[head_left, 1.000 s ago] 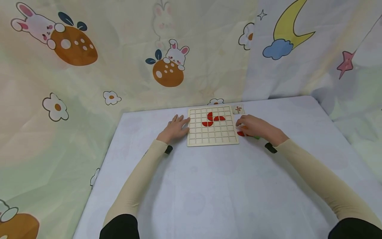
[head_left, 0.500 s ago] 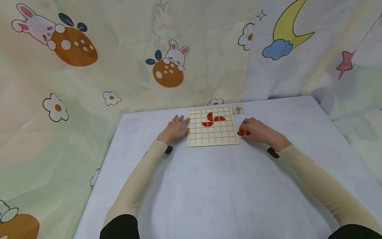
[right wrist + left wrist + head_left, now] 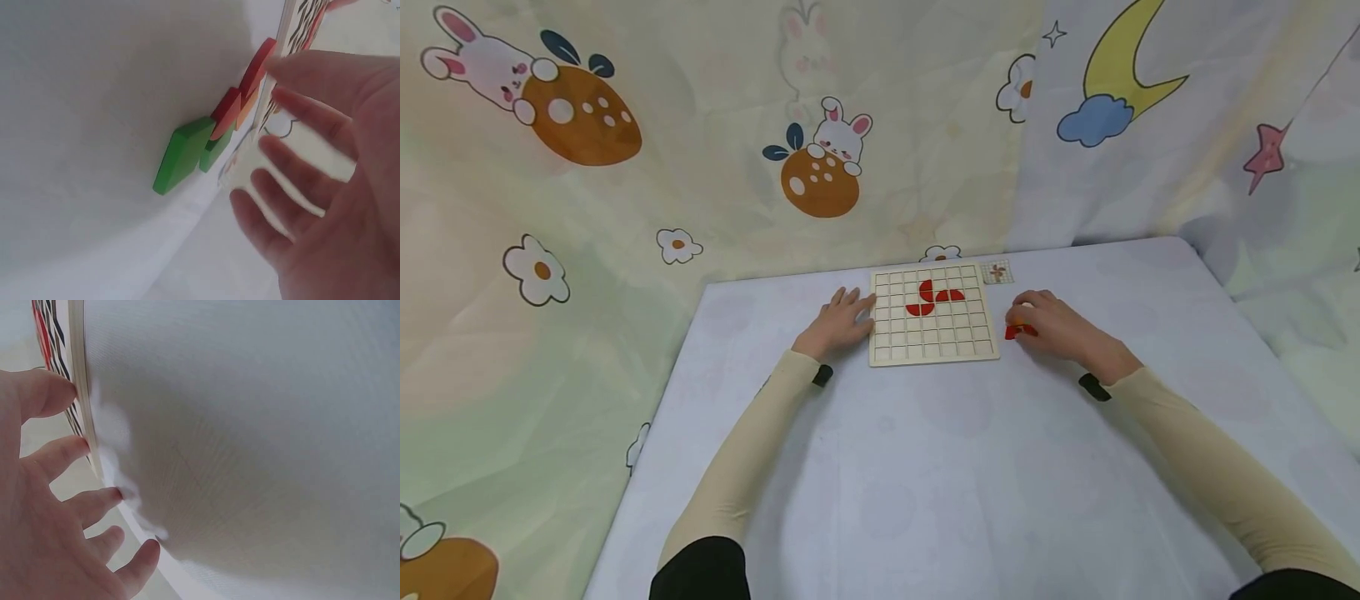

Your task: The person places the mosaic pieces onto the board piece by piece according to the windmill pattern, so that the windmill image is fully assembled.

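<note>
In the head view my left hand [image 3: 838, 324] rests at the left edge of a square wooden grid board [image 3: 895, 345]. Its spread fingers, seen in the left wrist view, touch the board's rim [image 3: 80, 381]. Red quarter-circle pieces [image 3: 951, 295] lie near the board's middle, forming half circles and a single quarter. Just right of the board is my right hand [image 3: 1051, 327], thumb and index finger pinching a red quarter-circle piece [image 3: 257, 67]. Close by, the right wrist view shows another red piece [image 3: 226, 111], a bit of orange piece [image 3: 247, 107] and green pieces [image 3: 182, 153].
A small pattern card [image 3: 997, 272] lies by the board's top right corner. White cloth covers the table [image 3: 887, 467], and a printed curtain [image 3: 715, 167] hangs behind its far edge.
My right hand has drawn back slightly to the right from the board, and the red piece at its fingertips has shifted and turned. The left hand and the pieces on the board stay put.
</note>
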The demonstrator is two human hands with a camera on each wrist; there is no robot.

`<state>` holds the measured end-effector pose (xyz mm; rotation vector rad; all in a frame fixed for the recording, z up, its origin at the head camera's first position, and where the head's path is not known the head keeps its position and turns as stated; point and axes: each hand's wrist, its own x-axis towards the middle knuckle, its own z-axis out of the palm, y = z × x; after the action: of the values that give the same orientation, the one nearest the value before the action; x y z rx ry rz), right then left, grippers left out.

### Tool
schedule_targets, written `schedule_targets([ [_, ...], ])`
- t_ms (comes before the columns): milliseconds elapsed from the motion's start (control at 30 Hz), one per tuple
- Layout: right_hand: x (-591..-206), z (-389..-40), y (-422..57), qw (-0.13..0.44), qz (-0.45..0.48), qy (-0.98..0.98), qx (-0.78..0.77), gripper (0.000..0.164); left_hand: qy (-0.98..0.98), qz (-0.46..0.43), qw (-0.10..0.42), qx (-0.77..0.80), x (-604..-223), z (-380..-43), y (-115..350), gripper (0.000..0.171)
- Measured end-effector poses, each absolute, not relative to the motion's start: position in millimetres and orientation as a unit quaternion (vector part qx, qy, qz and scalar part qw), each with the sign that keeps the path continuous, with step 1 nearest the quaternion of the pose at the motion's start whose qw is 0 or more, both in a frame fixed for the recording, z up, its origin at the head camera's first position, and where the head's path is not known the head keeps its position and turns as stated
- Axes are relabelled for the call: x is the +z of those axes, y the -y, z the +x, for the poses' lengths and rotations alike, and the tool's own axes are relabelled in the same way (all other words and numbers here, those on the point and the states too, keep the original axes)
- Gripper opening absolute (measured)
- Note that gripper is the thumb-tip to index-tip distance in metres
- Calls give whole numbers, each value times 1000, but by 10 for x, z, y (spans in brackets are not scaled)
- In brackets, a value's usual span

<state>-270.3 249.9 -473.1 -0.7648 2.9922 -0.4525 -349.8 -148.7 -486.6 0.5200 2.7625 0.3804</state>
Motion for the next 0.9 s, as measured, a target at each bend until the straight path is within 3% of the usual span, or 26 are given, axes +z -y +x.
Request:
schedule_targets([
  [267,-4806,-2630,-2423,-18,-209,-967,-148,31,-964,181,152,126,-4894,-3526,1485,60],
  [500,-4863,-2594,-2405,-34,-226,-962,-146,16,-963,178,153,133,-4880,-3513,1473,61],
  [733,-4879,-2586,-2421,-60,-198,-969,-135,20,-963,175,154,136,-4872,-3500,1470,60],
  [900,-4859,-2583,-2407,-32,-186,-971,-149,11,-963,177,153,135,-4871,-3498,1474,60],
])
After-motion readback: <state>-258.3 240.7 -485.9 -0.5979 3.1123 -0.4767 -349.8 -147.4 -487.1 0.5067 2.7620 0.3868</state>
